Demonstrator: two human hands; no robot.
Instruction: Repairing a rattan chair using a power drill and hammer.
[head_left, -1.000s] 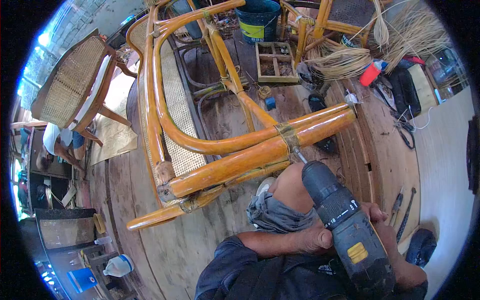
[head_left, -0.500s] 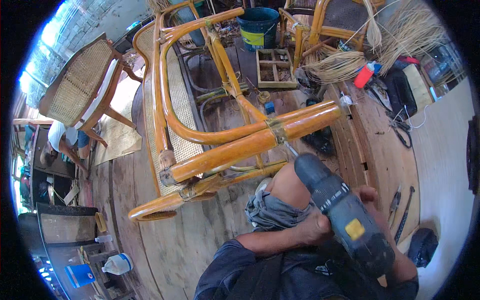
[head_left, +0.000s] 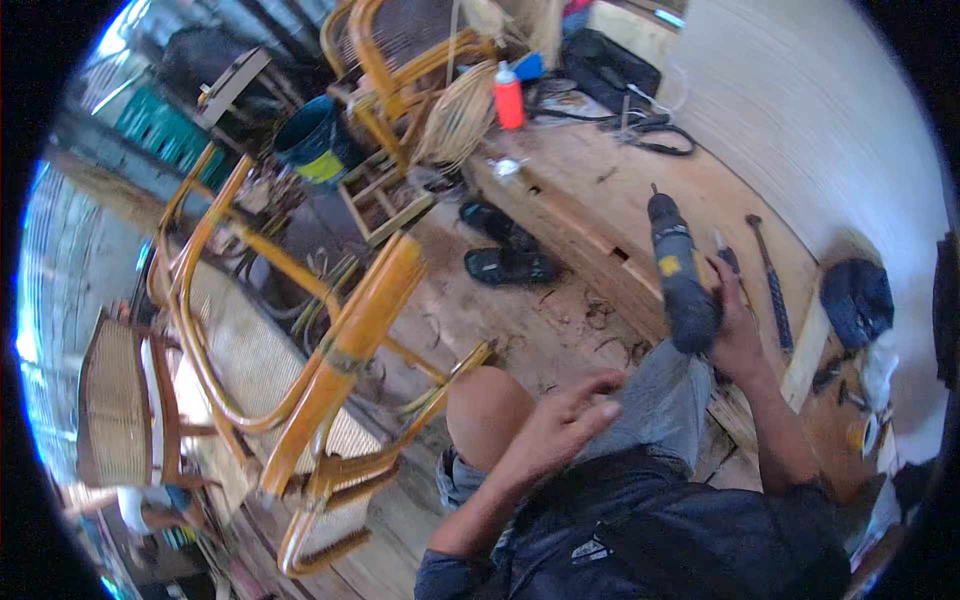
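The left hand's (head_left: 565, 425) fingers are hanging loosely extended over the lap, thumb slightly apart, pinching nothing I can see. The right hand (head_left: 738, 335) is wrapping its fingers around the handle of a dark power drill (head_left: 678, 270), some of them hiding behind it. The drill is hovering above the right knee, its bit pointing away from the body. Beside it, a black-handled hammer (head_left: 774, 290) is lying on a board. Leftward, a glossy rattan frame (head_left: 335, 365) is leaning, apart from both hands.
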